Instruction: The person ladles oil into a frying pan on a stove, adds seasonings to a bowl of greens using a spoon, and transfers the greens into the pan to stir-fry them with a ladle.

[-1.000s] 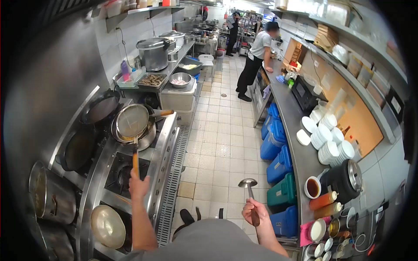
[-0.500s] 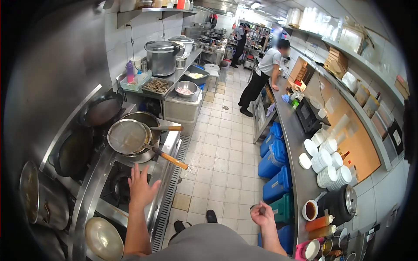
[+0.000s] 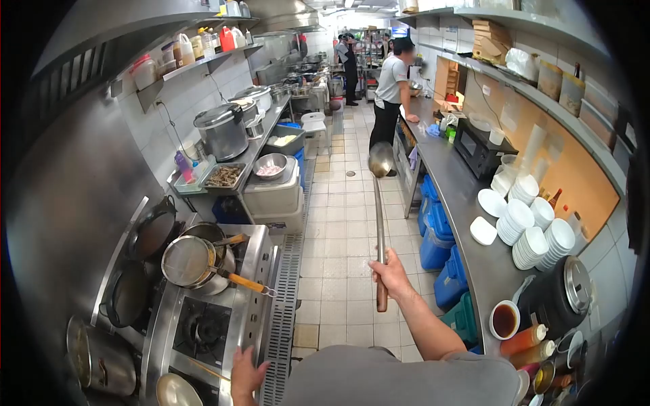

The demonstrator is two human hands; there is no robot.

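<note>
My right hand (image 3: 391, 272) is closed around the handle of a long metal ladle (image 3: 379, 216). The ladle points up and away over the aisle, its bowl at the far end and its wooden grip end below my fist. My left hand (image 3: 248, 371) has its fingers apart, at the front edge of the stove (image 3: 233, 284); I cannot tell whether it touches the metal. Left of that hand lies a shallow metal pan (image 3: 178, 390). A bare burner (image 3: 205, 329) is ahead of it, and farther on a wooden-handled strainer (image 3: 186, 260) rests over a pot.
Dark woks (image 3: 128, 294) stand along the left wall. Stacked white bowls (image 3: 514, 220), a sauce bowl (image 3: 504, 319) and squeeze bottles (image 3: 525, 340) line the right counter (image 3: 467, 250), above blue bins (image 3: 437, 243). A co-worker (image 3: 393, 88) leans on that counter; another person (image 3: 350, 68) stands farther back.
My right hand has moved forward and up, and the ladle has come into full view. My left hand has drawn back from over the burner to the stove's front. The view has tilted up.
</note>
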